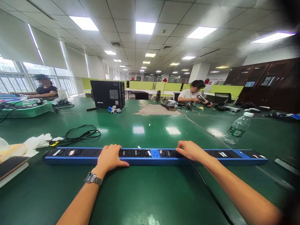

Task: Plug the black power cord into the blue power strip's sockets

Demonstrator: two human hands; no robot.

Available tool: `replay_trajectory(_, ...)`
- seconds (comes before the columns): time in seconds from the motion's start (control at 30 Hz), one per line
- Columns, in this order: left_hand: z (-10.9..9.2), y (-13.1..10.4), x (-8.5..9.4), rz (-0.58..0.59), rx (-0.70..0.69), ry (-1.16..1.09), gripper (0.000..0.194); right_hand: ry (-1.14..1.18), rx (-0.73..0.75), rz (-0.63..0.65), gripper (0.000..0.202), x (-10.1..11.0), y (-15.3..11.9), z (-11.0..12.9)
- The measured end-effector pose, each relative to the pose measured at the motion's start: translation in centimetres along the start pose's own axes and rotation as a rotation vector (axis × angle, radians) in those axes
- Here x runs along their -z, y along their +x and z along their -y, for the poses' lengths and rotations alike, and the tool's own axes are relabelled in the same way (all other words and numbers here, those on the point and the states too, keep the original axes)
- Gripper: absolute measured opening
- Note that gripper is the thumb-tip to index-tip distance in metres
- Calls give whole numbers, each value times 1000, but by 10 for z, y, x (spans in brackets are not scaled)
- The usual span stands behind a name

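A long blue power strip (152, 161) with black sockets lies across the green table (145, 193). My left hand (111, 157) grips its left half, with the fingers over the far edge and the thumb along the front side. On the right half, the closed fingers of my right hand (188, 150) press at the sockets; what they hold, if anything, is hidden. A black cable (208, 190) runs from beneath that hand toward the bottom edge.
Beyond the strip are a coiled black cable (83, 134), a computer case (107, 94), a green basket (30, 110) and blue-white gloves (114, 109). A water bottle (239, 128) stands at the right. Two people sit farther back, left and right. A phone (12, 167) lies near left.
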State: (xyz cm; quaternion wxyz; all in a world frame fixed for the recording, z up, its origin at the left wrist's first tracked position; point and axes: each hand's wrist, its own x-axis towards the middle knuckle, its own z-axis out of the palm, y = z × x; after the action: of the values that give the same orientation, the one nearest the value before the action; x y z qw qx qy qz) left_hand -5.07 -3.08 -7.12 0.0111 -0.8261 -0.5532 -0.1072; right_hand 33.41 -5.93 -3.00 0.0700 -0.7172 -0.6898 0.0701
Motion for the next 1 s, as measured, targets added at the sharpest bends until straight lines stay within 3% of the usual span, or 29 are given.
replay_trajectory(0.2,1,1,-2,-3,1,0,76,20,-74,-70,21,23,-3,14)
replay_trajectory(0.33,1,1,-3,-12,-2,5,77,139,-39,-136,24,37,-6,48)
replay_trajectory(0.47,1,1,-4,-13,-7,15,78,268,78,-29,23,21,-5,105)
replay_trajectory(0.67,0,1,-4,-16,1,37,78,264,133,40,24,-13,10,184)
replay_trajectory(0.83,-1,1,-3,-15,0,37,74,239,70,103,29,-23,21,212)
replay_trajectory(1.0,0,1,-4,-29,-8,50,69,196,24,122,33,-18,17,227)
